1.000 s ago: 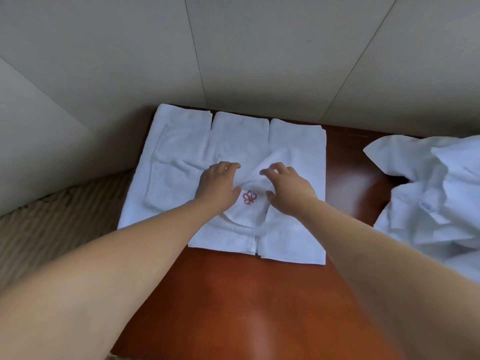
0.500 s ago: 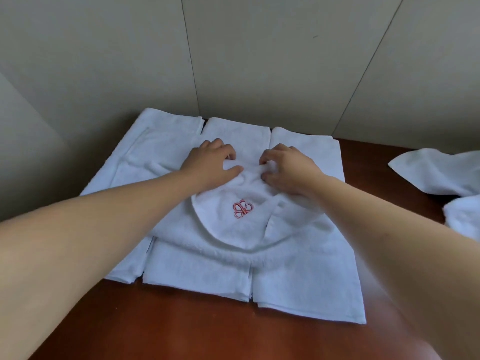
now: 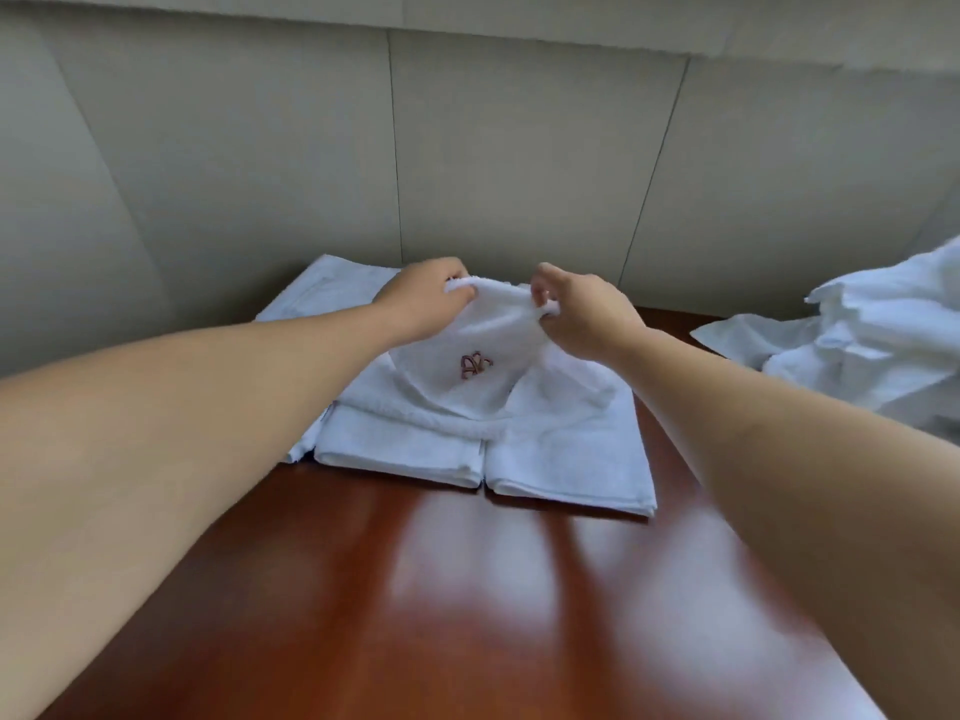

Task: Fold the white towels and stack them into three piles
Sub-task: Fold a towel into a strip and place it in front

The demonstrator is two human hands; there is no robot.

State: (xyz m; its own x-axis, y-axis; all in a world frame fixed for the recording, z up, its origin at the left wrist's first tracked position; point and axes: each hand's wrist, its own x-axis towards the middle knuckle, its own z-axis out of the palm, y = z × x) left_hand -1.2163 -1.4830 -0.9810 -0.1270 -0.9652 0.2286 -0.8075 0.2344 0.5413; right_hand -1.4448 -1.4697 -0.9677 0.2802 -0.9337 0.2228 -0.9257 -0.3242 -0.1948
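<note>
Towels are partly done — three folded piles (image 3: 566,459) lie at 12 o'clock; an embroidered towel (image 3: 483,350) is pinched by left hand (image 3: 423,298) and right hand (image 3: 587,314), while an unfolded heap (image 3: 857,340) waits at 2 o'clock.

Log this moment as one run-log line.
left hand: pinching white embroidered terry towel | right hand: pinching same | towel: far edge lifted above folded white towel piles | unfolded white towel heap: right
</note>
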